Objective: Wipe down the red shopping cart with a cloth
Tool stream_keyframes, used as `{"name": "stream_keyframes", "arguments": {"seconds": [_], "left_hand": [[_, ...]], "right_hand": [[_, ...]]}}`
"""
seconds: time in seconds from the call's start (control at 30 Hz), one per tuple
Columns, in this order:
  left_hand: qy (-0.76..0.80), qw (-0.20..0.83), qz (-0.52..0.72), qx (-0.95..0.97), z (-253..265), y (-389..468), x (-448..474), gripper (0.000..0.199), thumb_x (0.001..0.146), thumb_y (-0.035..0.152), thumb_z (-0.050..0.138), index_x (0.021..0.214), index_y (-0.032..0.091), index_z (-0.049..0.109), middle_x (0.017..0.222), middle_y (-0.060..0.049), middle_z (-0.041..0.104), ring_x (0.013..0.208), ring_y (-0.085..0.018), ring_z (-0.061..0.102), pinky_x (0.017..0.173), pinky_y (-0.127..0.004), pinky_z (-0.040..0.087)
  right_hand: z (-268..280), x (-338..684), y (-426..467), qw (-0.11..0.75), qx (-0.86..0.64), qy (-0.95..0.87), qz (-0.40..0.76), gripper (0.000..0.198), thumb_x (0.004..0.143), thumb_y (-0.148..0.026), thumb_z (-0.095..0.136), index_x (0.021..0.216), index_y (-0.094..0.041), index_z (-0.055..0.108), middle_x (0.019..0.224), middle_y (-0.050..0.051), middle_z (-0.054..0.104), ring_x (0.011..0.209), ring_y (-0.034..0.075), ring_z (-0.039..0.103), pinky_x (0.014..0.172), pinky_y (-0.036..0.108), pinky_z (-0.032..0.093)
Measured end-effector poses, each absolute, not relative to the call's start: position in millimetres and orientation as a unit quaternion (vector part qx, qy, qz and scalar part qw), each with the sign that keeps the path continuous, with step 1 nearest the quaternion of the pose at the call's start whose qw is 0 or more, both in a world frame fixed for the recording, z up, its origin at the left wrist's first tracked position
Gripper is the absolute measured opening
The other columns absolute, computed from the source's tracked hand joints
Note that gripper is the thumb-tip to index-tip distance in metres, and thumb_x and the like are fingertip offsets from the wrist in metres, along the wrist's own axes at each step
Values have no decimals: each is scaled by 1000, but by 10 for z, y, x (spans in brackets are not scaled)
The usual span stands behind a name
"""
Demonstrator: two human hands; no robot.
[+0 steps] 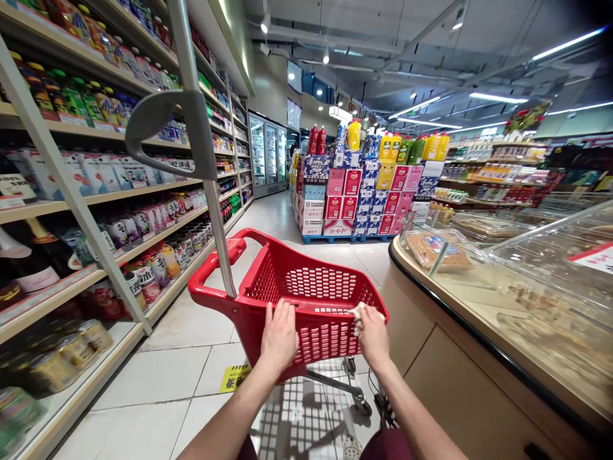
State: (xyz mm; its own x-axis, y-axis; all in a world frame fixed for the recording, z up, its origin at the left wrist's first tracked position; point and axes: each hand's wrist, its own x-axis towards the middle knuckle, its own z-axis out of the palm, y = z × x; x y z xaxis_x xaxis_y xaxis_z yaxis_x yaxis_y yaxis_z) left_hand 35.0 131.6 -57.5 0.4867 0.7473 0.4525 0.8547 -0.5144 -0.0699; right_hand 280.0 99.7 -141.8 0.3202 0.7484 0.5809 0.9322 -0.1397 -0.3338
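A red plastic shopping cart (330, 335) with perforated basket walls stands side-on in front of me. My left hand (279, 335) has its fingers hooked over the near rim, closed on the cart's edge. Farther right along the same rim, my right hand (374, 333) is closed around a crumpled whitish cloth or tissue (357, 313), which presses against the rim. Part of the cloth is hidden by the fingers. A grey upright pole (221, 236) with a looped grey plastic holder (201, 134) rises at the cart's handle end. The visible part of the basket holds no goods.
Shelves (124, 255) of drinks line the left. To the right, a glass-topped counter (460, 281) with packaged food stands close to the cart. Stacked drink cartons (345, 198) sit on a blue pallet ahead. A yellow floor sticker (234, 378) lies below the cart.
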Motion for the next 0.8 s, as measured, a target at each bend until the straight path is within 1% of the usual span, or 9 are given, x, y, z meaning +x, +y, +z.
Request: {"name": "stream_keyframes", "arguments": {"seconds": [0.07,0.13,0.23,0.33,0.43,0.5,0.67,0.73,0.8], "left_hand": [[-455,135,-173,-863,-631,1308,465,54,71,22,43,123,5,43,129,-12,46,126,-24,30,107,-43,15],[-442,141,-167,-870,-696,1312,521,56,72,22,42,126,6,39,132,-11,42,128,-24,26,107,-41,16],[-420,162,-164,-878,-788,1334,510,57,74,19,40,129,8,34,137,-9,36,130,-22,20,108,-38,13],[-435,176,-168,-867,-855,1349,491,58,75,19,40,130,6,32,138,-11,32,131,-24,16,108,-40,11],[-447,186,-177,-857,-890,1360,492,60,75,20,40,132,5,29,140,-12,29,132,-24,13,108,-41,11],[-439,188,-179,-860,-903,1370,486,61,75,20,40,133,6,27,141,-11,28,132,-23,13,108,-40,12],[-438,190,-183,-859,-952,1378,494,62,74,19,40,133,7,26,141,-10,26,132,-22,11,108,-40,14],[-450,190,-185,-853,-975,1375,515,63,74,20,40,134,7,25,142,-11,25,133,-23,8,107,-41,15],[-458,188,-181,-850,-989,1374,525,64,74,20,40,134,7,23,143,-11,23,133,-23,6,106,-41,18]], "right_hand": [[-1434,2744,993,329,-707,-610,-139,56,69,0,31,121,-12,49,129,9,45,124,21,32,103,39,26],[-1456,2778,963,331,-701,-617,-136,57,68,-1,32,122,-15,48,130,6,44,125,19,30,104,38,25],[-1498,2982,888,338,-752,-549,-133,52,71,-6,33,119,-11,50,126,11,48,123,23,33,102,43,28],[-1504,2991,877,345,-758,-537,-132,51,70,-6,32,118,-6,50,125,16,47,123,25,34,100,45,29],[-1494,2813,931,359,-696,-609,-124,58,68,-2,31,122,-10,47,131,10,42,125,19,30,104,39,25],[-1514,2823,942,364,-673,-631,-124,60,67,-2,32,124,-14,45,133,7,41,126,18,29,105,39,24],[-1612,3173,874,373,-756,-522,-130,57,65,-4,32,120,-10,49,125,13,48,121,24,37,98,44,33],[-1605,3095,879,376,-747,-532,-130,57,66,-4,31,120,-10,49,126,13,46,122,23,36,99,43,33],[-1578,2921,904,377,-704,-587,-132,58,67,-3,30,122,-13,47,131,10,42,124,20,32,102,40,29]]}}
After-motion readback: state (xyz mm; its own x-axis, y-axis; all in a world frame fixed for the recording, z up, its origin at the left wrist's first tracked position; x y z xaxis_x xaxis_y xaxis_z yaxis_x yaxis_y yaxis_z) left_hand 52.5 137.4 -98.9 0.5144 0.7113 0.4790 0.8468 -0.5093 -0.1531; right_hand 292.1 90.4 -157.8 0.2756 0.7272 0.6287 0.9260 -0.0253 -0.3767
